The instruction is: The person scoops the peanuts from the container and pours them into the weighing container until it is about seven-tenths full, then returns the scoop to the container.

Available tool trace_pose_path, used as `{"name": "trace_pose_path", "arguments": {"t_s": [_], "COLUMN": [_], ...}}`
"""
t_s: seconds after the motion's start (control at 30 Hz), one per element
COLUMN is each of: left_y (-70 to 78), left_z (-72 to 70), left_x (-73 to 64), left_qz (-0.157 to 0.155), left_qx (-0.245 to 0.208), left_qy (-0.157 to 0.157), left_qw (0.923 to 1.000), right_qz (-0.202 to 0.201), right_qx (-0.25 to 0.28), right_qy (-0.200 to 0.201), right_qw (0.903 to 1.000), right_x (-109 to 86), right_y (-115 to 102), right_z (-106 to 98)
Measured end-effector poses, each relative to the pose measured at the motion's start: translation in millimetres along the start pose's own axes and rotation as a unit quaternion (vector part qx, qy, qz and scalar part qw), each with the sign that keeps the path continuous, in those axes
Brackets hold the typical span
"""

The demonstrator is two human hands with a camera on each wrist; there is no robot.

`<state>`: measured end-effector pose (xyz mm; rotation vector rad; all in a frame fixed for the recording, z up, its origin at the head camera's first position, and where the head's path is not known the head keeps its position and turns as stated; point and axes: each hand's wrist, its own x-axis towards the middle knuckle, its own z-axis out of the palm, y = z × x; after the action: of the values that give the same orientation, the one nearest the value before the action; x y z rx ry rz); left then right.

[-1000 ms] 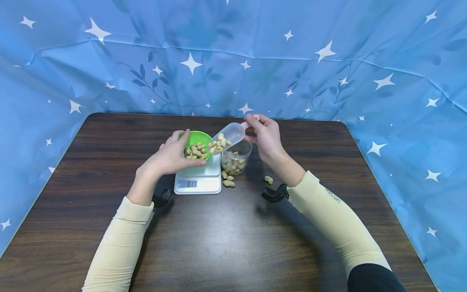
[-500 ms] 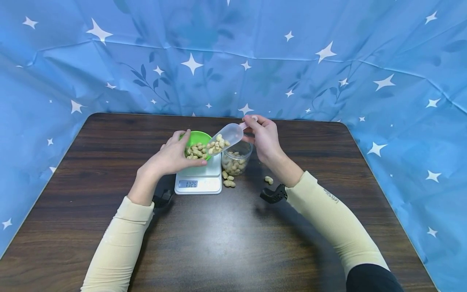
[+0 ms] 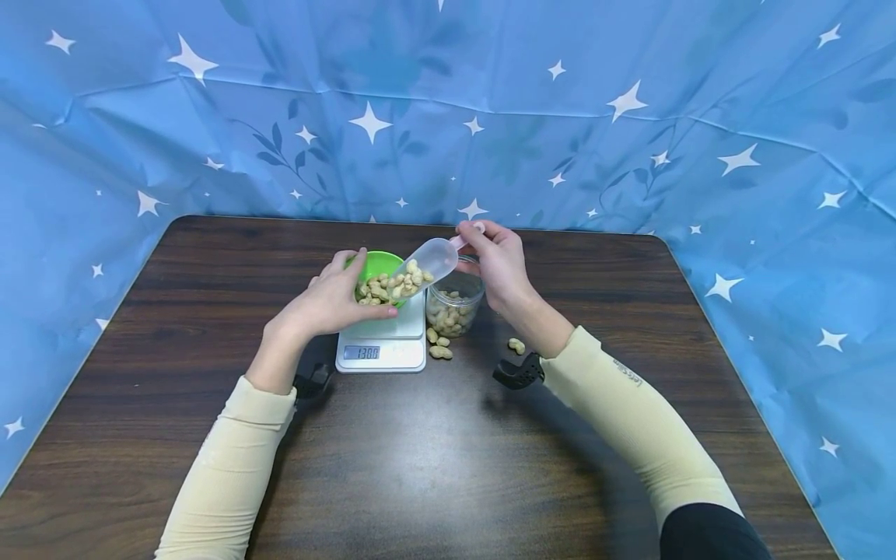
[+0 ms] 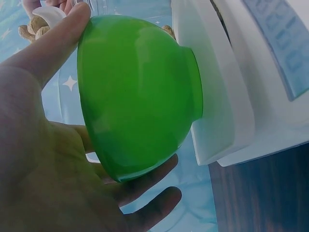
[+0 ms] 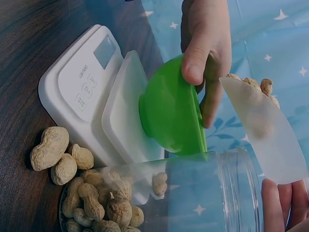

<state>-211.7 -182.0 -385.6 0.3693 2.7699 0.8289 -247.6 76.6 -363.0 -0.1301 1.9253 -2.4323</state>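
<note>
A green bowl (image 3: 381,262) holding peanuts stands on a white kitchen scale (image 3: 392,355), whose display shows digits. My left hand (image 3: 325,299) grips the bowl, its thumb at the near side of the rim and its fingers round the far side (image 4: 145,92). Between thumb and fingers, my right hand (image 3: 502,268) holds the pink handle of a translucent scoop (image 3: 439,255). Peanuts (image 5: 265,87) lie in the scoop, which tilts down to the left with its lip over the bowl. Beneath the scoop, a clear jar (image 5: 193,193) contains more peanuts.
Several loose peanuts (image 3: 439,352) lie beside the scale and jar. Another peanut (image 3: 516,346) lies farther right on the dark wooden table (image 3: 420,467). Behind the table hangs a blue cloth (image 3: 448,171) with white stars.
My right hand has moved the scoop slightly left, farther over the bowl. The digits on the scale have changed. My left hand has stayed on the bowl.
</note>
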Motion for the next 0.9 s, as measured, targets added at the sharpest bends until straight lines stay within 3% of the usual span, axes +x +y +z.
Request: {"name": "trace_pose_path", "arguments": {"t_s": [0.47, 0.9], "left_y": [0.6, -1.3], "left_z": [0.8, 1.1], "left_x": [-0.1, -0.5], "left_qz": [-0.003, -0.007], "left_qx": [-0.003, -0.014], "left_qy": [0.002, -0.003], "left_qw": [1.0, 0.9999], "right_qz": [-0.004, -0.04], "right_qx": [-0.03, -0.065], "right_qy": [-0.004, -0.015], "right_qw": [0.9995, 0.997], "right_x": [-1.1, -0.4], "right_y": [1.1, 5.9], "right_z": [5.4, 6.8]}}
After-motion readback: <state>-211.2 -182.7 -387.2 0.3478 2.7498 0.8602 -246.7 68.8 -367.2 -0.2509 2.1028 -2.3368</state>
